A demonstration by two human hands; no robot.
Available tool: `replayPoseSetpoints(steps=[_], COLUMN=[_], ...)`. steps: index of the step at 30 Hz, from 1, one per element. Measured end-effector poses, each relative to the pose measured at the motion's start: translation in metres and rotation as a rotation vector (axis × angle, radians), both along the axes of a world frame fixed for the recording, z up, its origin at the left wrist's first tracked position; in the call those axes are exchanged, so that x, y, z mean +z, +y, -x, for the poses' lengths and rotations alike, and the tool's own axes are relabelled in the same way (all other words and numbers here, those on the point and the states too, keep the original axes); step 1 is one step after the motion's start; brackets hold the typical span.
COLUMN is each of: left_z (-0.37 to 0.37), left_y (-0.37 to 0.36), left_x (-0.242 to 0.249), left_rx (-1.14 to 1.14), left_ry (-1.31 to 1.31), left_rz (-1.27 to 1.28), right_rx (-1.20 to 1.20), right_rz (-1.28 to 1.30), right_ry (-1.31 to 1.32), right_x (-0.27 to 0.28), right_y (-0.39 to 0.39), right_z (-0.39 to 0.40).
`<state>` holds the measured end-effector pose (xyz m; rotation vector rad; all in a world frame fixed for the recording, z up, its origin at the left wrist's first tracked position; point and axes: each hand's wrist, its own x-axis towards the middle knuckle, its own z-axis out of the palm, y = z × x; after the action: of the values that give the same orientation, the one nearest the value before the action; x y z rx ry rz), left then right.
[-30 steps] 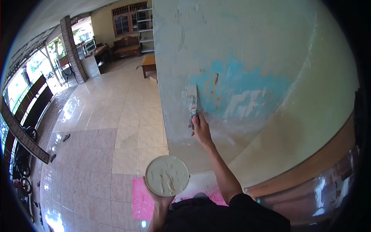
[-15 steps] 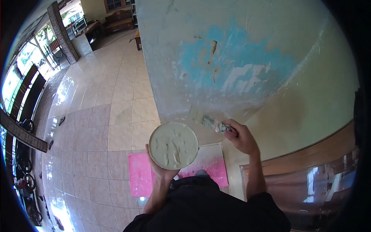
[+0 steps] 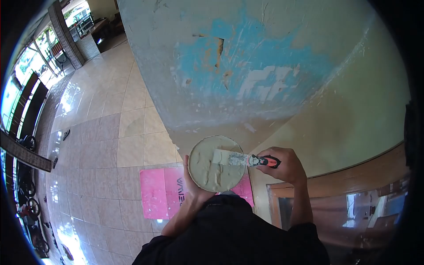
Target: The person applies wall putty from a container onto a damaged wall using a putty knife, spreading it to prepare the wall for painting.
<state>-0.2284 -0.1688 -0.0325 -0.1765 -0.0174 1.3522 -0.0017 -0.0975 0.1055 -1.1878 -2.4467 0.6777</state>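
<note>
A round tub of pale putty [image 3: 204, 170] rests on my left hand [image 3: 194, 185], which cups it from the side and below. The putty's surface is ridged with scoop marks. My right hand [image 3: 285, 165] is wrapped round the red-and-black handle of a putty knife [image 3: 236, 159], whose blade is caked with dried filler. Its broad tip lies over the putty near the middle of the tub. Ahead is a wall [image 3: 154, 75] with a scraped blue patch [image 3: 260, 48], white smears of filler on it and a torn, peeling crack.
A pink sheet [image 3: 154, 194] lies on the tiled floor [image 3: 101, 154] below me. To the right stands a wooden-framed window or door [image 3: 344, 181] with glossy panes. A post [image 3: 26, 152], dark gates and motorbikes [image 3: 33, 207] are at the far left.
My right hand has brought the putty knife from beside the wall down over the tub. The tub has shifted right in view, and the view has turned slightly.
</note>
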Motion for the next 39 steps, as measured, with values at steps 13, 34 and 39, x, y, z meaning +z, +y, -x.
replayPoseSetpoints(steps=[13,34,39], left_z=[-0.011,-0.010,-0.007], left_y=[-0.001,-0.001,-0.001], left_x=[-0.001,-0.004,0.003], left_rx=[0.052,0.139,0.117], left_ry=[0.129,0.188,0.131], left_rz=[-0.013,0.040,-0.007], right_rx=[0.034,-0.013,-0.045], right_rz=[-0.243,0.160,0.593], right_ry=[0.077,0.347,0.539], right_x=[-0.020,-0.075,-0.085], right_y=[0.023,0.027,0.019], right_z=[0.003,-0.001,-0.003])
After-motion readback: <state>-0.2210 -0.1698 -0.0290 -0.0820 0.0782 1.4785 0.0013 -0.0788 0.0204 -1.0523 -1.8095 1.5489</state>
